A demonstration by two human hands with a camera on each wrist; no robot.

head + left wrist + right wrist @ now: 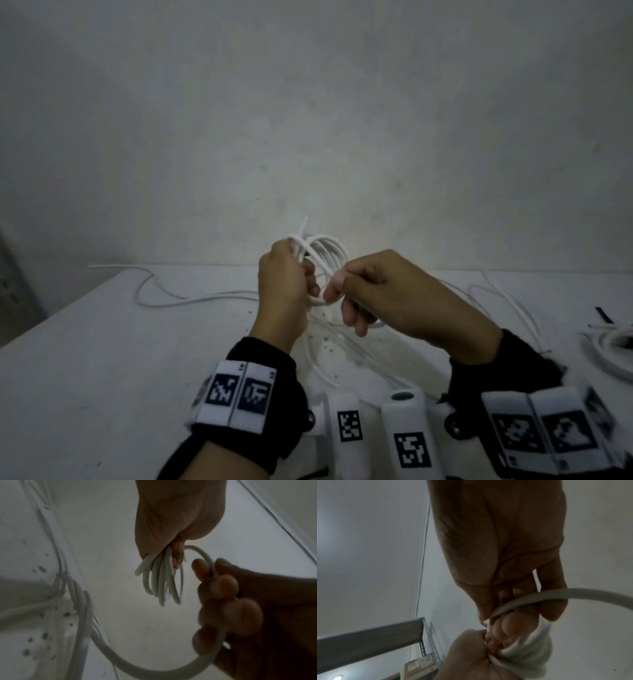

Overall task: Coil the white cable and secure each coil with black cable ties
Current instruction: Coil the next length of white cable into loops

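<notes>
My left hand (287,284) grips a bundle of white cable loops (325,250) held up above the white table (102,359); the left wrist view shows the loops (161,582) hanging from the fist (171,527). My right hand (370,291) pinches the running cable strand (522,601) close beside the bundle, its fingers (223,588) curled round it. The loose cable (178,301) trails left across the table. A black cable tie (603,314) lies at the far right.
Another white coil (613,349) lies on the table at the right edge. More slack cable (82,615) loops on the table below my hands. A grey wall (308,120) stands behind the table. A metal shelf (368,639) shows in the right wrist view.
</notes>
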